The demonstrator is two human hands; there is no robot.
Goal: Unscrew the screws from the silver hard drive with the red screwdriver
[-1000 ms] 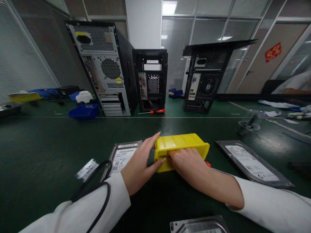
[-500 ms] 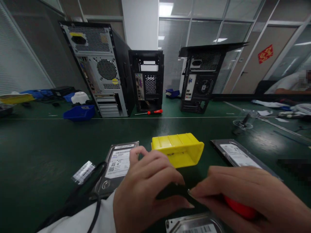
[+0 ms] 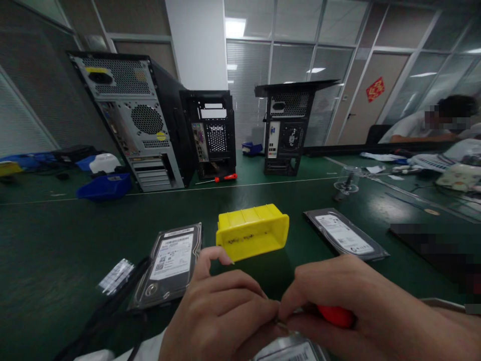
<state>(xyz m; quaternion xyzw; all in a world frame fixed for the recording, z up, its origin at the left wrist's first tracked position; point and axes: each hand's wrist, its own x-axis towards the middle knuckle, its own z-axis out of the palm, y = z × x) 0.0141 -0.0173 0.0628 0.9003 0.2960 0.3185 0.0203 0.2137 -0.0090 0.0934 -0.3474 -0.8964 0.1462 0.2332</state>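
Note:
Both hands are close to the camera at the bottom of the view. My right hand (image 3: 361,306) is closed around a red screwdriver handle (image 3: 336,316). My left hand (image 3: 221,311) is pinched, its fingertips meeting the right hand's fingertips over something too small to make out. Just below them lies a hard drive (image 3: 289,351), mostly hidden. A yellow plastic bin (image 3: 251,230) sits on the green mat just beyond the hands. One hard drive (image 3: 171,260) lies to the left of the bin, another hard drive (image 3: 343,233) to the right.
Three computer towers (image 3: 139,120) (image 3: 212,133) (image 3: 287,130) stand at the back, with a red screwdriver (image 3: 221,178) and a blue bin (image 3: 105,185) near them. A small clear bag (image 3: 114,276) and black cable (image 3: 108,311) lie left. Another person sits far right.
Both hands left the yellow bin and drew back toward me, the right one bringing the red-handled screwdriver. Their fingertips now meet above the near hard drive. The view has shifted right.

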